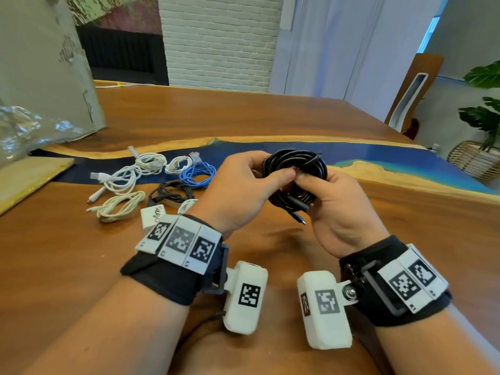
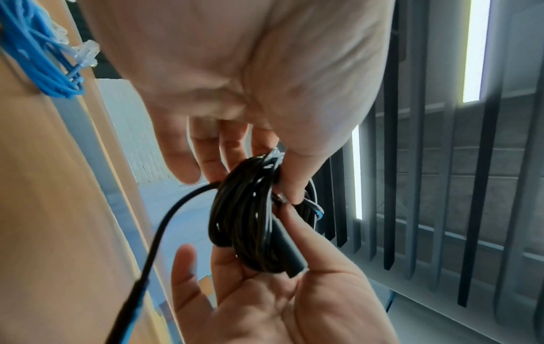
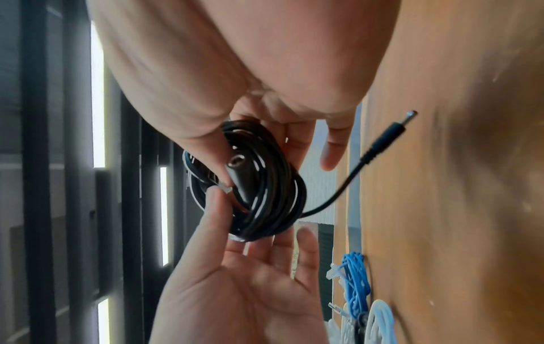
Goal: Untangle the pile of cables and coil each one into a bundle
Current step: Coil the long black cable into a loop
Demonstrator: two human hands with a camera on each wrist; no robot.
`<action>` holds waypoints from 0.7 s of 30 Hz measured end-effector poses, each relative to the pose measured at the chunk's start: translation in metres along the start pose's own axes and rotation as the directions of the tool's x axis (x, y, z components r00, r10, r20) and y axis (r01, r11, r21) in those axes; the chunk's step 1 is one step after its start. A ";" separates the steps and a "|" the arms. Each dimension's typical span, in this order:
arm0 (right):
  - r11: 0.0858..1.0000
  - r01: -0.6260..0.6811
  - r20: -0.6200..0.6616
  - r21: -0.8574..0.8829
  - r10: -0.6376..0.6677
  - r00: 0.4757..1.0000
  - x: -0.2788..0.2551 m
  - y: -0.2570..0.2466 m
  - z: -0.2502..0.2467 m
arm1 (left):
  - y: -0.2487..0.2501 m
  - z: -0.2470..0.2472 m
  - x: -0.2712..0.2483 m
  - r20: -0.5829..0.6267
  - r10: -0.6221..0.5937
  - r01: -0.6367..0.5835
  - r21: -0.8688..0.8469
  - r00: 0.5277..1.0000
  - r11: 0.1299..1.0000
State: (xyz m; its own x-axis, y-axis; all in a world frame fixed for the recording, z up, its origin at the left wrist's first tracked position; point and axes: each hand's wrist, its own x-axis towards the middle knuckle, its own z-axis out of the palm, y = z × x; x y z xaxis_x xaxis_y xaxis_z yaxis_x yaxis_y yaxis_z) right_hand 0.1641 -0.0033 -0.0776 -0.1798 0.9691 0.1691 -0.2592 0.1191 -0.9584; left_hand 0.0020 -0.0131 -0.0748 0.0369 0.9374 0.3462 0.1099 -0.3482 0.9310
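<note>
A black cable [image 1: 295, 163] wound into a thick coil is held above the table between both hands. My left hand [image 1: 270, 169] pinches its left side, thumb in front and fingers behind. My right hand [image 1: 311, 185] grips the lower right of the coil, with its thumb on the strands. In the left wrist view the coil [image 2: 247, 216] has a barrel socket end [image 2: 288, 251] lying against the right hand's finger. A short tail with a plug [image 3: 394, 130] hangs free from the coil [image 3: 265, 186]. The right hand's other fingers are hidden behind the coil.
On the wooden table [image 1: 270, 117], left of the hands, lie a blue coil [image 1: 197, 174], several white coils [image 1: 151, 161], a cream coil [image 1: 119, 207], a thin black bundle [image 1: 173, 193] and a white tag [image 1: 153, 216]. A grey board [image 1: 46, 63] and plastic wrap [image 1: 24, 131] stand at far left.
</note>
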 end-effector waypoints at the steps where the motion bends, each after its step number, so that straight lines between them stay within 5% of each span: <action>1: 0.999 -0.017 -0.007 0.047 0.018 1.000 0.000 0.000 0.001 | 0.000 0.001 -0.001 -0.008 0.005 -0.005 -0.009 1.000 1.000; 11: 0.898 -0.122 0.216 0.424 0.031 0.976 -0.005 -0.015 -0.007 | -0.006 0.008 -0.002 0.061 -0.101 0.106 -0.085 0.993 0.991; 21: 0.952 -0.065 0.222 0.299 -0.003 0.975 -0.006 -0.017 -0.007 | -0.010 0.013 -0.006 0.028 -0.119 0.122 -0.278 0.993 0.953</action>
State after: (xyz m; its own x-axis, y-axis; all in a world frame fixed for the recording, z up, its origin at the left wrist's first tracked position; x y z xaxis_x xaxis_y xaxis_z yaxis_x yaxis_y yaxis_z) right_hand 0.1764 -0.0098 -0.0637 -0.3851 0.8967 0.2183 -0.5187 -0.0147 -0.8548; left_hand 0.0137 -0.0147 -0.0877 0.0516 0.9718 0.2301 -0.1670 -0.2187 0.9614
